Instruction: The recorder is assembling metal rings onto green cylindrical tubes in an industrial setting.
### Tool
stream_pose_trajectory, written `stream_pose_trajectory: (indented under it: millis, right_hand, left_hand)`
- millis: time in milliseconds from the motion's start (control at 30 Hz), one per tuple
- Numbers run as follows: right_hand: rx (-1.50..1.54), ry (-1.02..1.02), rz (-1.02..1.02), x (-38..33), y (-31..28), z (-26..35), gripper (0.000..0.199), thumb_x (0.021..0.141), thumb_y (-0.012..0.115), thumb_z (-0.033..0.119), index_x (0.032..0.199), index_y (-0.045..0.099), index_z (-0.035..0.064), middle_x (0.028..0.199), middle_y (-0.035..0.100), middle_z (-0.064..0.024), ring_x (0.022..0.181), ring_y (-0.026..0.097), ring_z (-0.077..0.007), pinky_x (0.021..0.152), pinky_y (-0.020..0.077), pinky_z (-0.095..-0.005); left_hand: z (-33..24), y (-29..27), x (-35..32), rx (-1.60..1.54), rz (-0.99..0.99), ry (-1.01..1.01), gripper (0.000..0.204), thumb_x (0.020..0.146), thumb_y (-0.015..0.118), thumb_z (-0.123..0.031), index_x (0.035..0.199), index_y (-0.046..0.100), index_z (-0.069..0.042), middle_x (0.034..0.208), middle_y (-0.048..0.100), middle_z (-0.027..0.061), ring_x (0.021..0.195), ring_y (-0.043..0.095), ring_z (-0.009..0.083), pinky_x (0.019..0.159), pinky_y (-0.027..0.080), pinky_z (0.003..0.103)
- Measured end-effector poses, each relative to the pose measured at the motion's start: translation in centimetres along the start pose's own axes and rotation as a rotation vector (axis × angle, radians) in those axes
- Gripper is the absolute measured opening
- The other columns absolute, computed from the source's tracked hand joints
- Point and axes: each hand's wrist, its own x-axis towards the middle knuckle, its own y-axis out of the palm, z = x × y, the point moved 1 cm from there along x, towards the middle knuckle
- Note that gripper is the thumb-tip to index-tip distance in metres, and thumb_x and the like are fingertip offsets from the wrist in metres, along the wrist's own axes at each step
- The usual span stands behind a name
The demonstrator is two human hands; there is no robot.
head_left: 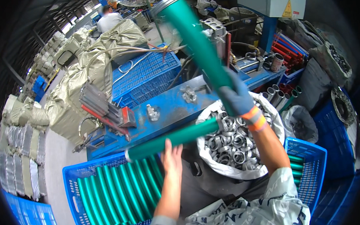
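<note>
In front of the blue workbench (171, 109), in the head view, the right hand (237, 96), gloved, is closed around the lower part of one raised green tube (196, 40), blurred and tilted, with a silver collar at its upper end. The bare left hand (172, 157) has its fingertips against one lower green tube (186, 135), which slants between crate and sack; whether those fingers grip it, I cannot tell. The work looks to be mid-course: the raised tube carries a collar, the lower one shows a pale band at its left end, and neither has been laid down. Plenty seems left, since one white sack (248, 175) is well filled with loose metal rings (231, 150), too many and too overlapped to count. Two tubes are at the hands, then; about ten crated green tubes (111, 193) show in the one left blue crate (71, 191), partly covered by the arm, and about four more in the one right blue crate (313, 174). Two small silvery pieces (152, 112) sit apart on the bench.
</note>
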Motion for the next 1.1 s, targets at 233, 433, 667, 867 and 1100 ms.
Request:
stream_pose_trajectory:
  millis: [233, 433, 667, 867, 1100]
  right_hand:
    - [0.576, 0.223, -0.414, -19.1, -12.8, 6.2, 0.086, 0.113, 0.053, 0.058, 0.173, 0.042, -0.0026, 0.115, 0.072, -0.0181, 0.087, 0.074, -0.0311, 0.075, 0.0657, -0.0436]
    - [0.446, 0.198, -0.542, -29.8, -15.7, 10.5, 0.064, 0.115, 0.054, 0.056, 0.142, 0.064, -0.0007, 0.11, 0.067, -0.0184, 0.084, 0.069, -0.0294, 0.073, 0.0603, -0.0413]
    - [0.219, 0.414, -0.653, -34.1, -18.3, 7.8, 0.059, 0.118, 0.057, 0.053, 0.146, 0.065, 0.001, 0.115, 0.076, -0.0187, 0.08, 0.075, -0.0263, 0.07, 0.0647, -0.041]
    - [-0.448, 0.369, -0.974, -44.0, -23.0, 15.5, 0.049, 0.112, 0.073, 0.018, 0.156, 0.059, -0.0007, 0.126, 0.077, -0.0115, 0.094, 0.076, -0.0201, 0.083, 0.0657, -0.0363]
    - [-0.816, 0.997, -1.008, -66.5, -33.8, 14.9, 0.051, 0.102, 0.085, 0.02, 0.146, 0.069, -0.0009, 0.125, 0.082, -0.0143, 0.107, 0.074, -0.0215, 0.098, 0.0602, -0.0411]
  left_hand:
    - [1.0, 9.5, 24.2, 0.089, -0.117, 0.073, 0.087, 0.095, 0.1, -0.038, 0.158, 0.056, 0.002, 0.154, 0.067, 0.0186, 0.146, 0.066, 0.0413, 0.124, 0.055, 0.061]
    - [5.2, 8.7, 29.6, 0.094, -0.196, -0.046, 0.093, 0.093, 0.102, -0.039, 0.158, 0.054, 0.006, 0.152, 0.068, 0.026, 0.143, 0.068, 0.0462, 0.124, 0.055, 0.062]
    - [3.4, 6.2, 30.5, 0.118, -0.194, -0.032, 0.088, 0.097, 0.096, -0.049, 0.154, 0.06, 0.007, 0.154, 0.068, 0.0307, 0.14, 0.07, 0.0487, 0.121, 0.056, 0.062]
    - [8.2, 8.3, 27.8, 0.308, -0.142, -0.125, 0.091, 0.1, 0.092, -0.052, 0.161, 0.057, 0.006, 0.151, 0.071, 0.0311, 0.138, 0.072, 0.0521, 0.116, 0.058, 0.065]
    - [-5.2, -1.2, 34.9, 0.256, 0.136, -0.478, 0.106, 0.11, 0.075, -0.058, 0.179, 0.022, 0.003, 0.171, 0.045, 0.0409, 0.161, 0.048, 0.0471, 0.134, 0.045, 0.058]
